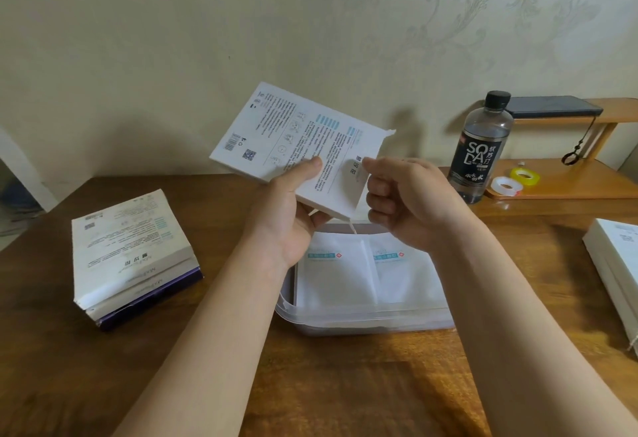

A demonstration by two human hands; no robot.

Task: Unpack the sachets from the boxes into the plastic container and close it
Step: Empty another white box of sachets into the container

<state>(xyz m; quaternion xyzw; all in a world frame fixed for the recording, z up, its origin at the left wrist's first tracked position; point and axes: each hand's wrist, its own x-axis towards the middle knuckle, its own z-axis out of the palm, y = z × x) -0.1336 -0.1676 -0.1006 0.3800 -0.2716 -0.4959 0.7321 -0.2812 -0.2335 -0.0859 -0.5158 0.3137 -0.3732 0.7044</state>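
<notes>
A flat white box [293,139] with printed text is held tilted above the clear plastic container [366,315]. My left hand [290,208] grips its lower edge, thumb on the printed face. My right hand [404,195] is at the box's open right end, thumb against the box and fingers curled; I cannot tell whether it holds anything. The torn flap sticks up at the top right corner. Two white sachets [335,271] with blue labels lie side by side on top in the container.
A stack of boxes [127,257], white over purple, lies on the wooden table at left. More white boxes [618,271] sit at the right edge. A soda bottle [483,150], two tape rolls [514,181] and a wooden shelf stand at back right.
</notes>
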